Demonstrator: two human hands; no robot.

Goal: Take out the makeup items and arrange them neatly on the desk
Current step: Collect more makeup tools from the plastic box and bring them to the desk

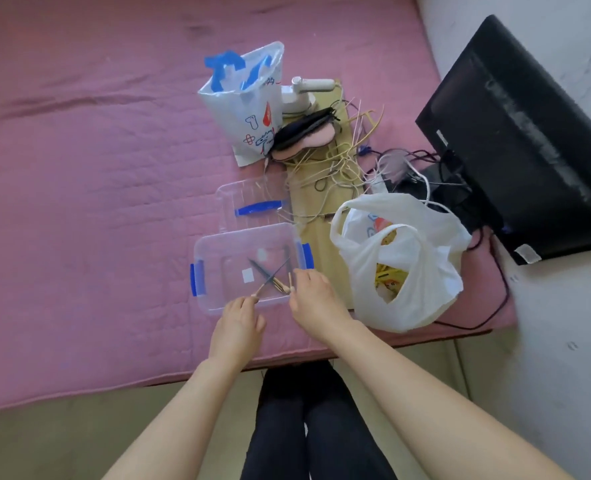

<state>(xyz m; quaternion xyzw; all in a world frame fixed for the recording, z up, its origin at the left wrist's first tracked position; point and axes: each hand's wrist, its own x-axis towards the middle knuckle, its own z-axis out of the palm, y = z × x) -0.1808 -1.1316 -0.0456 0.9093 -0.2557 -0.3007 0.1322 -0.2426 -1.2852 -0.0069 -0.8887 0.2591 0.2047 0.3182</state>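
A clear plastic box (214, 258) with blue latches stands open on the pink-covered desk (79, 202). Inside lie a few thin makeup brushes (269, 275) with dark tips and light handles, crossing one another. My left hand (238, 323) is at the box's near edge, its fingers pinched on the end of one brush handle. My right hand (313, 296) reaches over the box's near right corner, fingertips closed on another brush handle. The box's clear lid (249, 206) lies just behind it.
A white plastic bag (401, 268) with yellow contents stands right of the box. Behind are a printed bag with blue handles (249, 98), a dark pouch (304, 133), tangled cables (349, 157), a white device (304, 91) and a black monitor (519, 140).
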